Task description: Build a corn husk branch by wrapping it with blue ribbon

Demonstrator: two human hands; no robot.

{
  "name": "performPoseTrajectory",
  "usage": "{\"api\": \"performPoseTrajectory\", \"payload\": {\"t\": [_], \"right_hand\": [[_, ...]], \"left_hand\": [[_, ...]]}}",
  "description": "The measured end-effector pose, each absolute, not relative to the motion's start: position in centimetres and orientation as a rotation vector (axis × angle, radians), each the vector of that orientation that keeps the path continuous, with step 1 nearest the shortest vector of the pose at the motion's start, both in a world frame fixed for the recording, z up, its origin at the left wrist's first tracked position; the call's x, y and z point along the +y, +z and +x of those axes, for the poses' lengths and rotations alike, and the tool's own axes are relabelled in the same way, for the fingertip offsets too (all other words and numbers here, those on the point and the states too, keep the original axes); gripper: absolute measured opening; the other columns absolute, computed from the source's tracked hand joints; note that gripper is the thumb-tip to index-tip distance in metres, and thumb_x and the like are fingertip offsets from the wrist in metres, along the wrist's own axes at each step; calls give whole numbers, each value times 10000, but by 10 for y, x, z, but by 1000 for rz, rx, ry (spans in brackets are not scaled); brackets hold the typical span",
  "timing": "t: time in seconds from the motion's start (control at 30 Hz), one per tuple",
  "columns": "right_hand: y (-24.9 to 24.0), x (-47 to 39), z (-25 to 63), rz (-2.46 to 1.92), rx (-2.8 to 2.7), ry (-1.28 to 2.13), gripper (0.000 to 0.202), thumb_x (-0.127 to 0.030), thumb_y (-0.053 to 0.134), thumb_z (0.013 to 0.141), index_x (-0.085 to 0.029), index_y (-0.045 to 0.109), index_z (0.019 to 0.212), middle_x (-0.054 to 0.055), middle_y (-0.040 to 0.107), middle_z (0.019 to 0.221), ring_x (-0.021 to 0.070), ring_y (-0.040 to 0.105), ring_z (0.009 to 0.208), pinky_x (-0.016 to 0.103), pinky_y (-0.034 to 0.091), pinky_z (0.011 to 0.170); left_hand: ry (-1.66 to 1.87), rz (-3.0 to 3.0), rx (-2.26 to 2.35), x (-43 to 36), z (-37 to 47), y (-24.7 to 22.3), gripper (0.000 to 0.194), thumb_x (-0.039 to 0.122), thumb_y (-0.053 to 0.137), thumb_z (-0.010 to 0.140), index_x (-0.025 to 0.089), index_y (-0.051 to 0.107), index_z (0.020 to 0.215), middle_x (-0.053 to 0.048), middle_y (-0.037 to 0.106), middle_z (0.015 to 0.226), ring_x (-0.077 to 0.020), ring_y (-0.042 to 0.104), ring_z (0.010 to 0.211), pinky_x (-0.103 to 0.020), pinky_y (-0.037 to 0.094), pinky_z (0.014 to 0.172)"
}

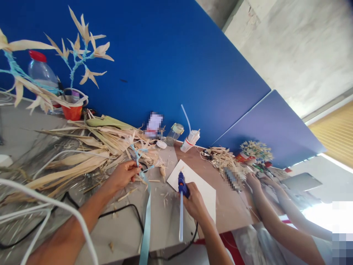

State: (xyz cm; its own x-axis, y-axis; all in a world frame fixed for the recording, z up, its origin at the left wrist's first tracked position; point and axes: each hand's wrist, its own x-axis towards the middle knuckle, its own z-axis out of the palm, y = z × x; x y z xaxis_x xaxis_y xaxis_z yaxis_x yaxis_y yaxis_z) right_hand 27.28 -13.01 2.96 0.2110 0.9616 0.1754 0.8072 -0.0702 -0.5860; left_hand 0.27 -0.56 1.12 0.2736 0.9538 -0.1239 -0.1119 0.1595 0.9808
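My left hand (pixel 127 175) pinches a small branch (pixel 138 156) wrapped in light blue ribbon, with pale husk petals at its tip. From that branch a loose light blue ribbon (pixel 146 224) hangs down over the table's front edge. My right hand (pixel 195 201) grips a blue hot glue gun (pixel 182 184), its nozzle pointing away from me over a white sheet (pixel 205 187). A long clear glue stick (pixel 181 221) sticks out of the gun's back end. Dry corn husks (pixel 91 143) lie heaped beyond my left hand.
Finished husk flowers (pixel 82 48) stand in a red cup (pixel 72 112) beside a red-capped bottle (pixel 41 73). A glass jar (pixel 174 134) and a white cup (pixel 191 140) stand by the blue partition (pixel 165 55). A black cable (pixel 121 210) crosses the table. A co-worker's arms (pixel 271 209) reach in at right.
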Motion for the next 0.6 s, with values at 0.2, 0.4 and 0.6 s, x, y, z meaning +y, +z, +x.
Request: {"api": "performPoseTrajectory", "payload": {"t": [0.2, 0.4, 0.6], "right_hand": [[14, -130, 304, -2053, -1708, 342, 220, -260, 713, 663, -181, 685, 866, 106, 605, 913, 283, 596, 830, 432, 479, 804], [48, -121, 293, -1755, -1503, 366, 308, -312, 556, 830, -191, 679, 1085, 163, 641, 1136, 315, 612, 1050, 467, 477, 912], [51, -82, 207, -1375, -1590, 992, 371, -233, 625, 782, -179, 645, 1149, 123, 669, 1216, 292, 602, 1171, 454, 458, 993]], "left_hand": [[964, 1150, 970, -10, 0, 22, 302, 381, 761, 532, 176, 674, 735, 1, 634, 671, -119, 503, 533, -274, 440, 527], [943, 1184, 977, -10, 0, 25, 278, 382, 735, 538, 176, 687, 719, -8, 626, 650, -139, 491, 588, -280, 413, 592], [966, 1196, 967, -10, 0, 23, 285, 385, 731, 539, 176, 681, 725, -9, 635, 659, -149, 499, 595, -287, 405, 606]]}}
